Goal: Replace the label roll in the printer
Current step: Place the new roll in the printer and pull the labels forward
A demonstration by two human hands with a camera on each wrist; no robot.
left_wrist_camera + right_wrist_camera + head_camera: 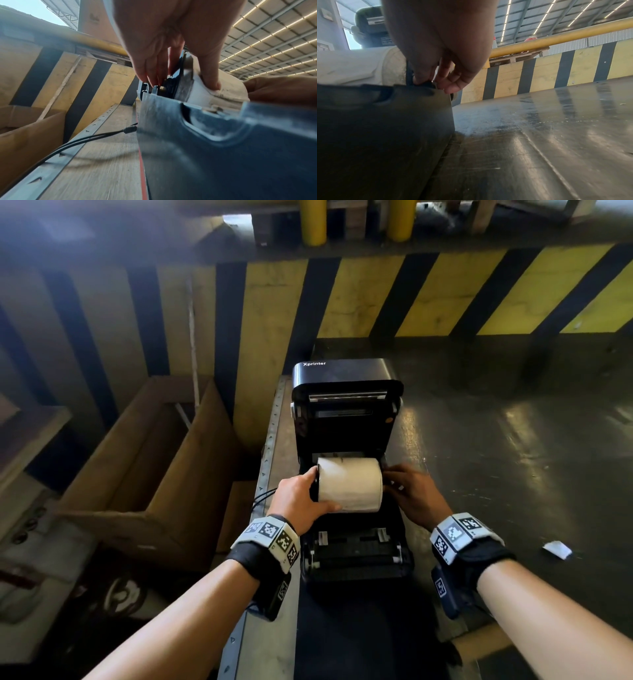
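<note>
A black label printer (346,412) stands with its lid swung up and back. A white label roll (349,484) lies crosswise in its open bay. My left hand (308,494) grips the roll's left end: the thumb (211,81) lies on the paper and the fingers (150,75) reach over the black left guide plate (178,78). My right hand (404,491) is at the roll's right end. There its fingertips (450,88) and thumb pinch the black right guide (410,75) against the roll (351,66). The roll's core is hidden.
The printer sits on a dark, shiny bench (513,474) bordered by a metal rail (270,440). A black cable (85,139) runs off to the left. An open cardboard box (147,467) stands left of it, a yellow-and-black striped barrier (376,299) behind. A white paper scrap (556,550) lies at right.
</note>
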